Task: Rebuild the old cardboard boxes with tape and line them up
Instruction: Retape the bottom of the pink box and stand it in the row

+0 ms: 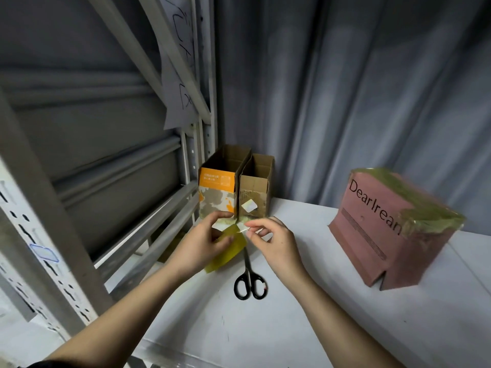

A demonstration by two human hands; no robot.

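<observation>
My left hand (204,241) grips a roll of yellowish tape (228,251) just above the white table. My right hand (273,240) pinches the tape's loose end beside it, close to the left hand. Right behind the hands stand two open-topped cardboard boxes side by side: an orange and white printed box (216,192) and a plain brown box (256,192) with a white sticker. A pink box (382,235) marked "DearIrean", with yellowish tape across its top, sits on the table to the right.
Black-handled scissors (249,277) lie on the white table (292,328) just in front of my hands. A grey metal shelving frame (47,235) runs along the left. A grey curtain (345,88) hangs behind the table.
</observation>
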